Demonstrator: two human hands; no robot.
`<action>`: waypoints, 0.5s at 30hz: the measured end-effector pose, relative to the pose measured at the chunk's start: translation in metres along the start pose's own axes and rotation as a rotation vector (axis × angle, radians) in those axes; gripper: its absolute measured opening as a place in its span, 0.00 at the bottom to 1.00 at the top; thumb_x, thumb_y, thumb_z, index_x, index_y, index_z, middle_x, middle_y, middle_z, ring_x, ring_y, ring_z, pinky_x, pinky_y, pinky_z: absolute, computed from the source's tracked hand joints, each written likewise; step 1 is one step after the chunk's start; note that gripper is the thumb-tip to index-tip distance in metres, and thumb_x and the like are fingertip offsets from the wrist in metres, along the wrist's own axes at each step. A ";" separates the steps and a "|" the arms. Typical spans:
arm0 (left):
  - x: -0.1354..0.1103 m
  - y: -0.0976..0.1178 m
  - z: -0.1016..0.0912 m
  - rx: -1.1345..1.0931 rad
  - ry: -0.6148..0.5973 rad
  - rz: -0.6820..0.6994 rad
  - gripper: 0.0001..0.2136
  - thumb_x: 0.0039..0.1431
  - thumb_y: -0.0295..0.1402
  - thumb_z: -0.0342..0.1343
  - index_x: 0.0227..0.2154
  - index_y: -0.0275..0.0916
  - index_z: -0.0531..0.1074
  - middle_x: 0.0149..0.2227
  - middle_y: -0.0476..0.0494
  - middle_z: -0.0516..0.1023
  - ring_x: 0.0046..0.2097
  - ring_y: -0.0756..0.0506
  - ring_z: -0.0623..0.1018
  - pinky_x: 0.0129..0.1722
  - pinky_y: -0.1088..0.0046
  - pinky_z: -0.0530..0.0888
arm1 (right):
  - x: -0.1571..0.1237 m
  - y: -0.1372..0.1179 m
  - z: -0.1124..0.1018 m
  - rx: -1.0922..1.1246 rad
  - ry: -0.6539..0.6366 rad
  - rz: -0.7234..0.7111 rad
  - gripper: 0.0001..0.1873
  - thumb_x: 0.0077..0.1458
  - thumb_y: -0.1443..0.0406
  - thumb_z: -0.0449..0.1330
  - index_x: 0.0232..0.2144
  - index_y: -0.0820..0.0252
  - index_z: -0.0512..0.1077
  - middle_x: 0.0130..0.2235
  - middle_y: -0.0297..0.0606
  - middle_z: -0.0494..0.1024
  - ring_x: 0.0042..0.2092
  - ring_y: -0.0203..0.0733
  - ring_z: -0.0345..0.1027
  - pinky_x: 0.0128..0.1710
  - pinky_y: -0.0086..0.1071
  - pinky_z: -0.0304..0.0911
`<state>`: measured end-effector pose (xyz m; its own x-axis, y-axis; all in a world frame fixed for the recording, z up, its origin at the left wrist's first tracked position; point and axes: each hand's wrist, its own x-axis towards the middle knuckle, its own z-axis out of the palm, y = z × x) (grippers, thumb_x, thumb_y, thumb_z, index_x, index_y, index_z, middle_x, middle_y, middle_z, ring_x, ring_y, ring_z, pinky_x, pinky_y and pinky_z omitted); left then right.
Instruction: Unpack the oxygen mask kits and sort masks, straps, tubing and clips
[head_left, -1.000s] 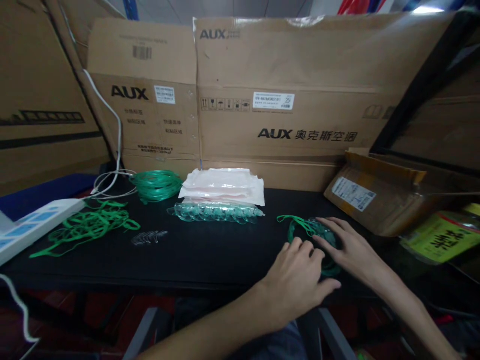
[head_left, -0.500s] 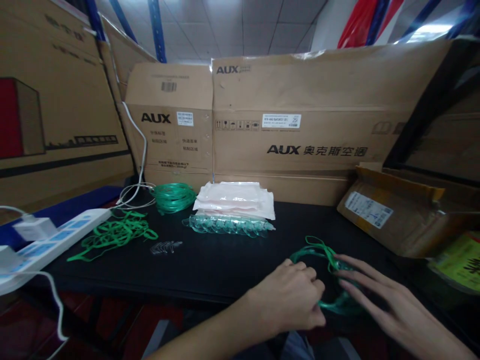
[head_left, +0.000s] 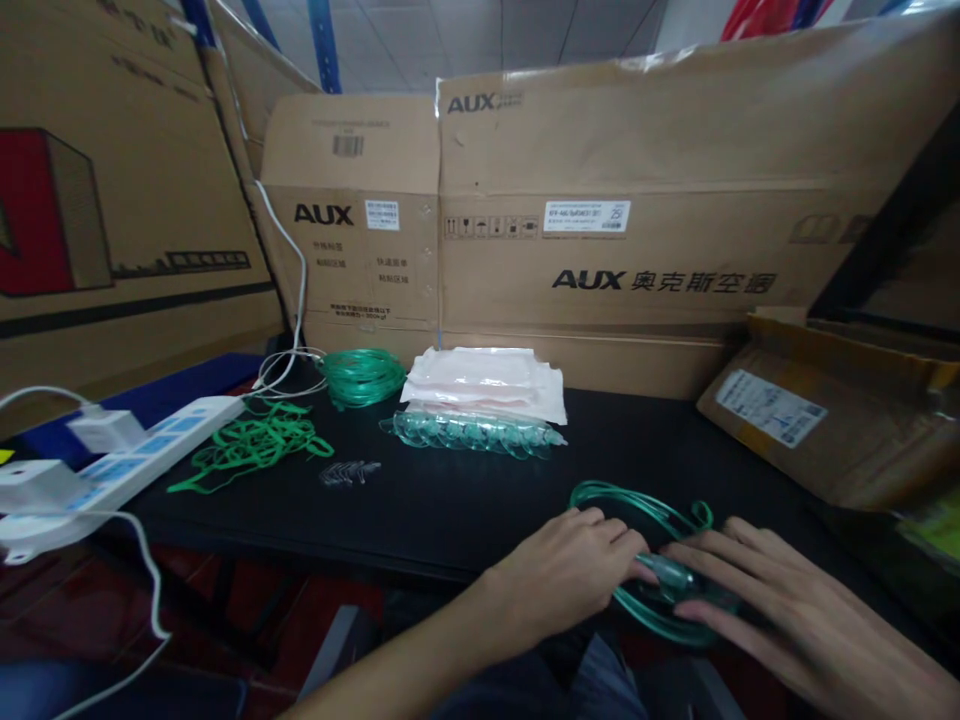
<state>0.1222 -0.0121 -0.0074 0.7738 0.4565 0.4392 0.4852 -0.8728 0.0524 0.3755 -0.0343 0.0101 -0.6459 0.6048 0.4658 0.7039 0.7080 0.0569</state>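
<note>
Near the table's front right lies a loop of green tubing [head_left: 634,492] with a clear green plastic mask [head_left: 673,578] inside it. My left hand [head_left: 574,560] is closed at the loop's left side, its fingers curled down on the tubing. Over the mask from the right comes my right hand [head_left: 780,595], thumb below and fingers above, gripping it. A short green strap curls up beside its fingertips. Farther back, several clear green masks [head_left: 476,435] lie nested in a row, in front of a stack of white packets [head_left: 484,380].
Left of the masks are a green tubing coil [head_left: 364,377], a heap of green elastic straps [head_left: 259,440] and small clear-looking strips [head_left: 350,473]. A white power strip [head_left: 180,440] with plugs runs along the left edge. An opened carton [head_left: 802,410] stands right; AUX cardboard [head_left: 600,300] walls the back.
The view has shifted slightly down and right. The upright strap has dropped lower beside my right hand. The mask between my hands shows more clearly, and the right fingers have closed over it.
</note>
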 end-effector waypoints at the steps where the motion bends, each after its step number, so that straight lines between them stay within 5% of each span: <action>1: -0.003 -0.002 -0.002 0.000 -0.006 0.008 0.04 0.72 0.29 0.52 0.42 0.34 0.71 0.41 0.44 0.78 0.44 0.45 0.78 0.47 0.69 0.74 | 0.004 -0.003 -0.001 -0.001 -0.025 -0.034 0.17 0.61 0.51 0.62 0.48 0.47 0.80 0.46 0.36 0.85 0.47 0.54 0.80 0.47 0.45 0.78; 7: -0.004 -0.007 -0.009 -0.072 0.049 -0.042 0.10 0.74 0.34 0.47 0.44 0.34 0.71 0.42 0.45 0.78 0.44 0.46 0.78 0.47 0.69 0.75 | 0.013 -0.009 0.012 0.120 0.007 0.097 0.19 0.61 0.54 0.61 0.50 0.56 0.77 0.48 0.45 0.84 0.48 0.54 0.80 0.53 0.44 0.74; 11: -0.002 -0.009 -0.005 -0.072 0.072 -0.032 0.09 0.74 0.34 0.48 0.44 0.33 0.71 0.43 0.45 0.78 0.45 0.46 0.77 0.49 0.70 0.74 | 0.020 -0.009 0.019 0.256 -0.105 0.247 0.20 0.63 0.49 0.59 0.48 0.53 0.78 0.49 0.44 0.83 0.52 0.55 0.77 0.58 0.47 0.70; 15: -0.003 -0.010 0.000 -0.042 0.022 -0.035 0.08 0.73 0.26 0.47 0.42 0.35 0.72 0.40 0.46 0.78 0.42 0.46 0.77 0.52 0.68 0.73 | 0.033 -0.015 0.012 0.353 -0.207 0.232 0.18 0.67 0.51 0.55 0.46 0.54 0.79 0.46 0.42 0.83 0.50 0.51 0.77 0.54 0.44 0.70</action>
<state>0.1149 -0.0043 -0.0091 0.7471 0.4833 0.4564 0.4941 -0.8630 0.1052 0.3396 -0.0206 0.0138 -0.5544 0.7961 0.2424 0.7162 0.6048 -0.3483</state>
